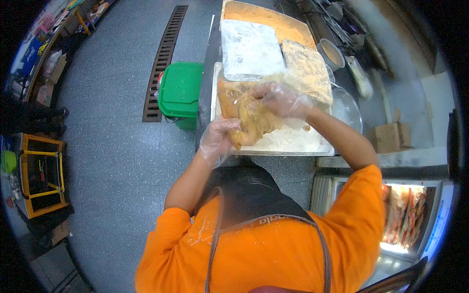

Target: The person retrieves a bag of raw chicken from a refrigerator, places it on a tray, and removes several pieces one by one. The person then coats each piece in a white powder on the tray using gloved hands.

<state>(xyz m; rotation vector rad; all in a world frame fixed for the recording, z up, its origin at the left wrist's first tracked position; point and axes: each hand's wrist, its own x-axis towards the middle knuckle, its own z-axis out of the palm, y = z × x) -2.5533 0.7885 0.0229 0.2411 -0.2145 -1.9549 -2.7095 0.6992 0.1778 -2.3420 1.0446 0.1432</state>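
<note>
A clear plastic bag (253,117) of wet, yellowish pieces, which look like marinated meat, hangs between my hands. My left hand (219,137), in a clear disposable glove, grips its lower left edge with the thumb on top. At the bag's upper right is my right hand (284,100), also gloved and slightly blurred, with its fingers curled on the plastic. Below the bag lies white flour (306,139) in a shallow tray (278,152). The bag hides part of this flour.
Beyond my hands are a pale metal lid or pan (253,47), a flour-dusted panel (306,69) and a bin of orange-tan breading (253,15). A green lidded bin (181,89) stands left of the counter. Bowls (331,53) sit along the right, above a lit display case (403,216).
</note>
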